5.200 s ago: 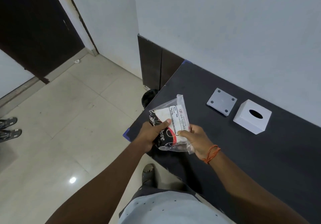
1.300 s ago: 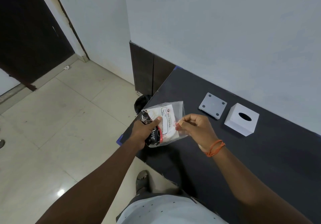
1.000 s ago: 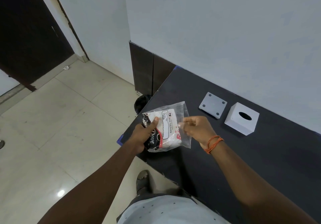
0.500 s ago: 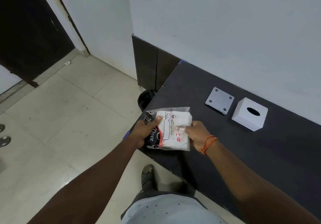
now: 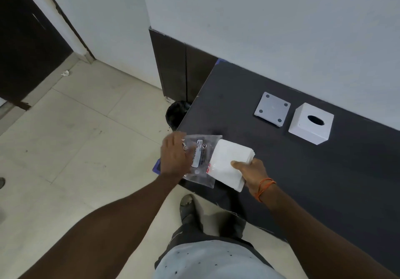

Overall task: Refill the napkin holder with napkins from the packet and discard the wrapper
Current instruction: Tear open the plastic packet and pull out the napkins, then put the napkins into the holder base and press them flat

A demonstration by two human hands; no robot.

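Note:
My right hand (image 5: pixel 251 173) grips a white stack of napkins (image 5: pixel 229 164), most of it outside the clear plastic wrapper (image 5: pixel 200 159). My left hand (image 5: pixel 174 155) holds the wrapper's closed end, which looks flat and nearly empty. Both hover over the near left corner of the dark table (image 5: pixel 313 170). The white cube-shaped napkin holder (image 5: pixel 311 123) with an oval slot on top stands at the back of the table. Its grey square base plate (image 5: pixel 272 111) lies flat just left of it, feet up.
A black bin (image 5: pixel 176 115) stands on the tiled floor beside the table's left edge, below a dark cabinet (image 5: pixel 179 71). A white wall runs behind the table. A dark door (image 5: pixel 26 47) is at the far left. My foot (image 5: pixel 188 207) is near the table edge.
The napkin stack has slid out of the wrapper to the right in my right hand. My left hand pulled the wrapper to the left.

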